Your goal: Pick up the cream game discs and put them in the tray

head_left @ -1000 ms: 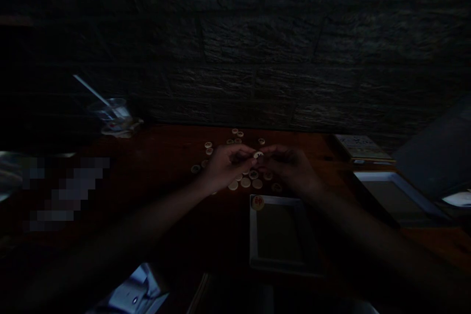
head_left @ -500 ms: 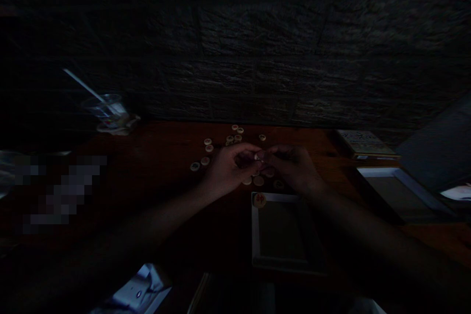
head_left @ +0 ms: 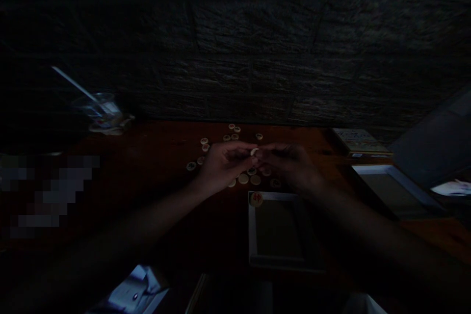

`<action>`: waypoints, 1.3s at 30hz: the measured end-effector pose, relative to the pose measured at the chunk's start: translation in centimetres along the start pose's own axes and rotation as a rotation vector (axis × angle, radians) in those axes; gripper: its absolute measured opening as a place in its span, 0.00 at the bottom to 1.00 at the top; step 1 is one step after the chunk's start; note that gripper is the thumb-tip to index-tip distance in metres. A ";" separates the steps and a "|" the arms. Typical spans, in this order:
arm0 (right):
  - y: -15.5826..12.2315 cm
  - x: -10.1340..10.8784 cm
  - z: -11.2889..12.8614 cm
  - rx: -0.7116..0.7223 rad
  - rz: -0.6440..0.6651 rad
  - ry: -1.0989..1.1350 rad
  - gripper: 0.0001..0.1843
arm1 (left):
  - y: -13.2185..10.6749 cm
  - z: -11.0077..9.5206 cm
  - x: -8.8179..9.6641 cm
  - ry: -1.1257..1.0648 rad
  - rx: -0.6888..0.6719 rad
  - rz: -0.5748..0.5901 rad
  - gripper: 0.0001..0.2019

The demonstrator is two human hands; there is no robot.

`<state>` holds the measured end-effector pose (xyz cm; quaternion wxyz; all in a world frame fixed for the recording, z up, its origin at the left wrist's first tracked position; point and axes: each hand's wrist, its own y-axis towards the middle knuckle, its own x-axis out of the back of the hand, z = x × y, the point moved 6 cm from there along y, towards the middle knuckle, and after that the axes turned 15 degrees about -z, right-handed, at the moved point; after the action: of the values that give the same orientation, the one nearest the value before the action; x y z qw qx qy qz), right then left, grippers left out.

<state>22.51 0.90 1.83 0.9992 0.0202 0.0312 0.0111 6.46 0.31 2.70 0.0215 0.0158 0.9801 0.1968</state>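
My left hand [head_left: 221, 167] and my right hand [head_left: 290, 167] meet above a dim reddish wooden table [head_left: 154, 167]. Both pinch one small round pale game piece [head_left: 254, 151] between their fingertips. Several more round pale pieces [head_left: 243, 178] lie scattered on the table under and behind my hands. A shallow rectangular box [head_left: 281, 228] with a light rim lies just in front of my hands. One piece with a red mark [head_left: 256, 199] sits in its near-left corner.
A clear plastic cup [head_left: 99, 110] with a straw stands at the back left. A flat box lid [head_left: 360, 142] and another tray [head_left: 395, 189] lie at the right. A dark stone wall [head_left: 257, 49] rises behind the table. The scene is very dark.
My hands stay together on the same piece, turning it slightly. The view has drifted a little, so everything sits slightly further left.
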 end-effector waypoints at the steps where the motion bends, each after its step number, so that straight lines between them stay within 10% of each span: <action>1: 0.0 0.1 0.2 0.030 -0.002 -0.017 0.17 | 0.1 0.0 0.0 0.000 0.001 -0.007 0.14; 9: -0.5 0.1 1.0 0.195 0.011 -0.110 0.13 | 0.0 -0.3 0.5 0.067 0.005 -0.095 0.10; 39: -0.6 -0.3 0.7 -0.025 -0.018 0.023 0.23 | -0.4 0.0 0.1 0.068 0.012 0.015 0.16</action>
<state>22.29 0.27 2.51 0.9990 0.0073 0.0429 0.0026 6.37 -0.03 2.57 -0.0132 0.0167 0.9813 0.1913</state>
